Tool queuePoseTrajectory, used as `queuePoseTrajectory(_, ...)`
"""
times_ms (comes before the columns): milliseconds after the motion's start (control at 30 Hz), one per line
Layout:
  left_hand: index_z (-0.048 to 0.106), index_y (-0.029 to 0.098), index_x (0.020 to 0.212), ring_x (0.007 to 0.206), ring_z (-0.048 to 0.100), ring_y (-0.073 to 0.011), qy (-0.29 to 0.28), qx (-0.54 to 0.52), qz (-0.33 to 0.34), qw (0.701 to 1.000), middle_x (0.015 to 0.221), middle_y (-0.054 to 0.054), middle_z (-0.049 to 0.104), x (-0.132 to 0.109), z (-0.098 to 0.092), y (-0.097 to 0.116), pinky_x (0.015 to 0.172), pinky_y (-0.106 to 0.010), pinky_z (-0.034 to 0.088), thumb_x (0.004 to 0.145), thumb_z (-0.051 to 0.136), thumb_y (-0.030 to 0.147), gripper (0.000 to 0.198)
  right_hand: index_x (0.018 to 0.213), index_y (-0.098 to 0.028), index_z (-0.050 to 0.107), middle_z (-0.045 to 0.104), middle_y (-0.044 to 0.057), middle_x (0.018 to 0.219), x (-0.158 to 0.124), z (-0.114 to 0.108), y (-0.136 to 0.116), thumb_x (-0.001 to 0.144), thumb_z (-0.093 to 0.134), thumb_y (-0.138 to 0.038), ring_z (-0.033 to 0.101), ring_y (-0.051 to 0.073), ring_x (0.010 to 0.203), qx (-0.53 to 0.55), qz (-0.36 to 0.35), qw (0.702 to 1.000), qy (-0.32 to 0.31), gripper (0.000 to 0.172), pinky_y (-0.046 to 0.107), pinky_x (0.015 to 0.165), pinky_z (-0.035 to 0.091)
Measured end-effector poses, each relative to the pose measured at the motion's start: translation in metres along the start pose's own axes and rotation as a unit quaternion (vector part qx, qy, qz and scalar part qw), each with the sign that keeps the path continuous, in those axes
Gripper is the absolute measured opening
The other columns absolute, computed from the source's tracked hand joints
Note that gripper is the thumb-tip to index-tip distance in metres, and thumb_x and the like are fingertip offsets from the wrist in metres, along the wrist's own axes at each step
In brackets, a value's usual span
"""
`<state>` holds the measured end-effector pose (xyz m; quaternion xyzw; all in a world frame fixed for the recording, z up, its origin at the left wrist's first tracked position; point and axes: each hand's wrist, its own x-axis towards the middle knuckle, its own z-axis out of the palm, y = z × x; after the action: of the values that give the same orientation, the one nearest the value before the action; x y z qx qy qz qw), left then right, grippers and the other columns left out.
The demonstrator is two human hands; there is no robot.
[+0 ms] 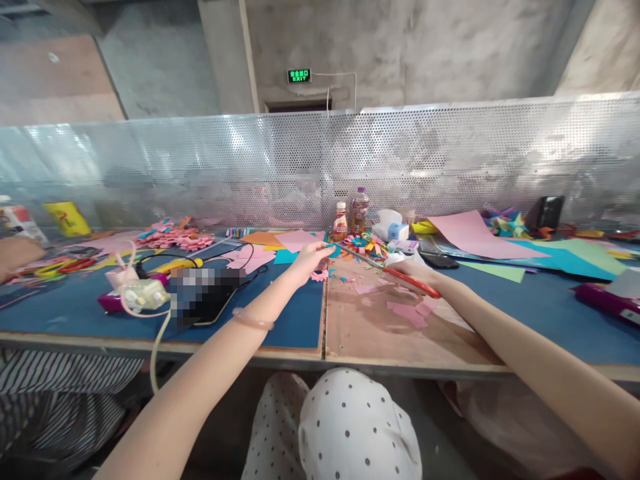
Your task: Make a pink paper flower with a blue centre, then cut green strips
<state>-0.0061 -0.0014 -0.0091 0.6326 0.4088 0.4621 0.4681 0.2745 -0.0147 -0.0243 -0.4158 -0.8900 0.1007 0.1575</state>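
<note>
My left hand [309, 261] is closed, pinching a small blue paper piece [331, 250] over the middle of the table. In my right hand [410, 271] is a pair of scissors [411, 283] with orange-red handles. Their blades point left, with the tips close to the blue paper; whether they touch it I cannot tell. Just behind the hands lies a pile of colourful paper curls [367, 247]. Small blue and pink scraps are scattered around it, and a pink paper scrap [411, 312] rests on the bare wood below my right hand.
Two bottles, one with a white cap [340, 223] and one with a purple cap [359, 212], stand behind the pile. Coloured sheets [487, 237] lie at right. At left are a phone [213, 300], a power strip with plugs [143, 295], cables and another person's hand [20, 253].
</note>
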Motion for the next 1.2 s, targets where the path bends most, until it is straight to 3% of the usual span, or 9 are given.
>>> queuePoseTrajectory(200,0.059,0.016,0.085,0.046,0.055,-0.0084,-0.004,-0.003,0.002,1.000,0.065,-0.002,0.059,0.0002,-0.0006,-0.0003,0.039,-0.017,0.037,0.072,0.066,0.041,0.029,0.071,-0.018,0.061,0.063,0.003,0.070,0.0008,-0.0013,0.0011,0.076,0.045,-0.038,0.054,0.018,0.063,-0.003,-0.001,1.000,-0.003,0.025,0.027,0.057,0.037)
queuePoseTrajectory(1200,0.059,0.015,0.077,0.052,0.054,-0.0081,0.003,-0.025,0.013,1.000,0.066,-0.002,0.059,0.0024,-0.0012,-0.0036,0.044,-0.018,0.040,0.071,0.068,0.035,0.022,0.069,-0.018,0.057,0.060,0.003,0.069,0.0007,-0.0002,-0.0008,0.080,0.043,-0.048,0.052,0.017,0.064,-0.018,-0.001,1.000,0.006,0.035,0.027,0.057,0.035)
